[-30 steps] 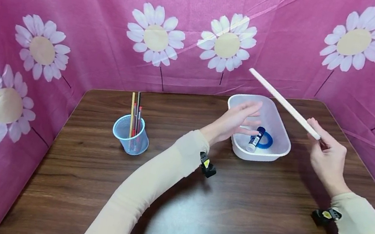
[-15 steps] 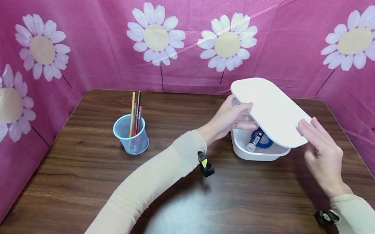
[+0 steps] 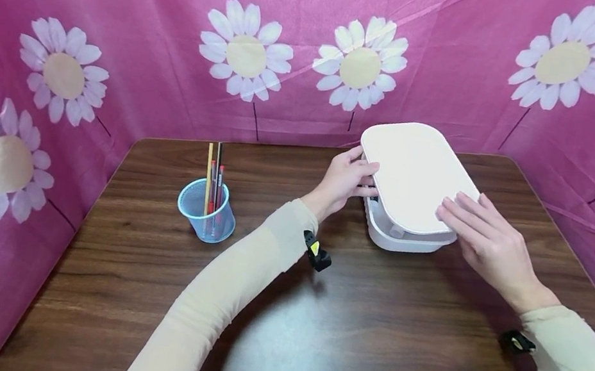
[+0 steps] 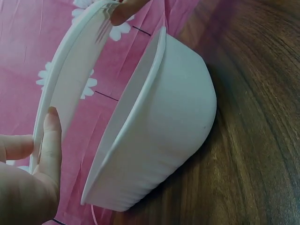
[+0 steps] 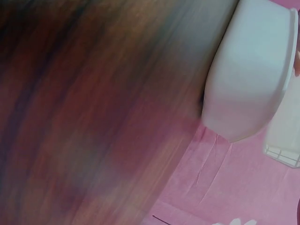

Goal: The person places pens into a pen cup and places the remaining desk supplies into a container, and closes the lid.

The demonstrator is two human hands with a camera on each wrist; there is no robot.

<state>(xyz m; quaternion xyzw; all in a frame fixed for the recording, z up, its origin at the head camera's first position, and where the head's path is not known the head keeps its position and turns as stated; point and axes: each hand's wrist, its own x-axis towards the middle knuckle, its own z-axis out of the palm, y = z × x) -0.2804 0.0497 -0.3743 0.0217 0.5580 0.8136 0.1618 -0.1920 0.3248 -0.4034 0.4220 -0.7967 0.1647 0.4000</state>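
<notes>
A white lid (image 3: 419, 172) with rounded corners is held just above a white plastic bin (image 3: 405, 244), with a gap between the two rims. My left hand (image 3: 343, 183) pinches the lid's left edge, thumb on top and fingers underneath. At the near right corner, my right hand (image 3: 490, 242) grips the lid with its fingers spread over the top. In the left wrist view, the lid (image 4: 70, 70) is apart from the bin (image 4: 164, 117). A glue stick's pale end (image 3: 397, 231) peeks out under the lid; the rest of the bin's inside is hidden.
On the left of the wooden table (image 3: 266, 310), a light blue mesh cup (image 3: 207, 217) holds several pencils and pens. Pink flowered cloth (image 3: 290, 119) hangs behind the table and along both sides, close to the bin's far end.
The lid was steeply tilted in my right hand, then came down flatter over the bin. My left hand moved from above the bin to the lid's left edge and took hold.
</notes>
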